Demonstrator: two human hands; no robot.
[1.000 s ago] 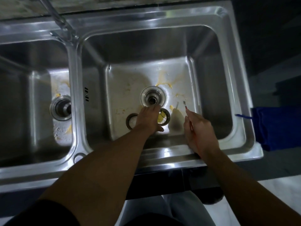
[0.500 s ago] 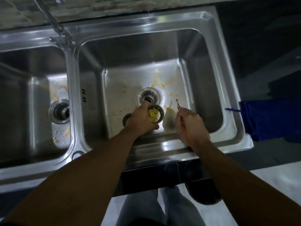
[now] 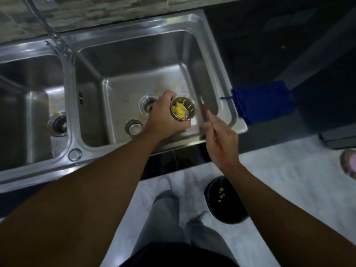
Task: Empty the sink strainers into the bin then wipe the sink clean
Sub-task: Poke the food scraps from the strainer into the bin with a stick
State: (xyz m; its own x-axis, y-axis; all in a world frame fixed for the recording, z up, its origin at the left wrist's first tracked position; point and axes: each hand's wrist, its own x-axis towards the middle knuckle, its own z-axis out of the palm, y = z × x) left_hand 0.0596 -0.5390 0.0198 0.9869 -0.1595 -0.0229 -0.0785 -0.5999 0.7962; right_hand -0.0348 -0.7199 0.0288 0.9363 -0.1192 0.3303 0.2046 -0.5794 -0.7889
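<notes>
Where the pale floor point(image 3: 289, 170) meets the dark cabinet front, a black bin point(image 3: 217, 209) sits just R of the person's legs point(image 3: 167, 212), under the R forearm, w/ yellow bits inside and open floor around it. L hand point(image 3: 163, 120) is over the front of the R basin point(image 3: 134, 60), near its front rim, fingers curled round the side wall of a steel strainer basket point(image 3: 189, 108). Basket mouth faces up toward the camera, tipped a bit R, w/ yellow scraps point(image 3: 178, 111) inside. R hand point(image 3: 221, 139) pinches a thin red-handled tool point(image 3: 203, 110); it's blurred, long axis front-to-back, tip over the basin's R side. Second strainer point(image 3: 133, 127) lies on the basin floor near the open drain point(image 3: 147, 102). Blue cloth point(image 3: 264, 102) lies against the sink's R rim.
</notes>
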